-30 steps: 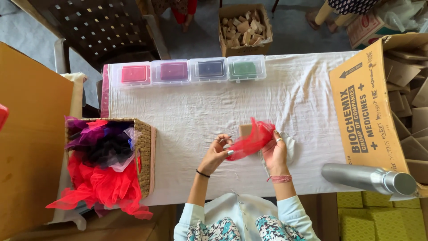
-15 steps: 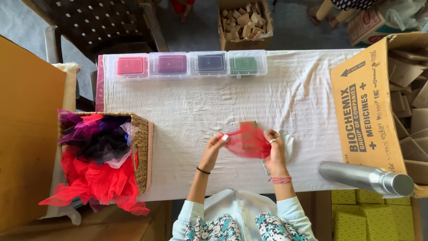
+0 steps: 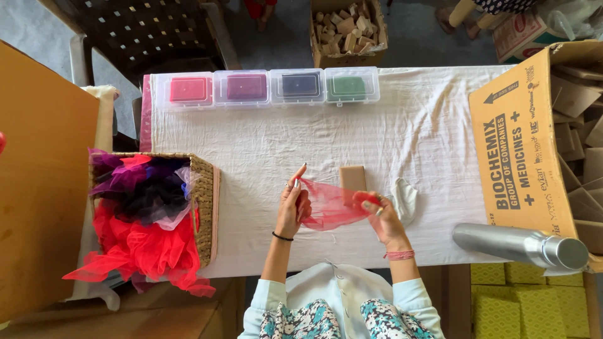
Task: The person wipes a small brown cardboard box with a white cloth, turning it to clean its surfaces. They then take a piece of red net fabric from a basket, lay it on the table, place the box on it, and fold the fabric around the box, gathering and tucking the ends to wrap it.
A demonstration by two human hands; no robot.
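A sheer red mesh pouch is stretched between both my hands over the white tablecloth. My left hand pinches its left edge, forefinger pointing up. My right hand grips its right, bunched end. Just behind the pouch lies a small tan block. A crumpled white piece rests to the right of my right hand.
A wicker basket full of red, purple and black mesh stands at the left. Several lidded clear boxes with coloured contents line the far edge. A metal bottle and an open cardboard box are at the right.
The red pouch was bunched up in my hands; now it is spread flatter and lower, pulled apart between them. The tan block has come into view behind it.
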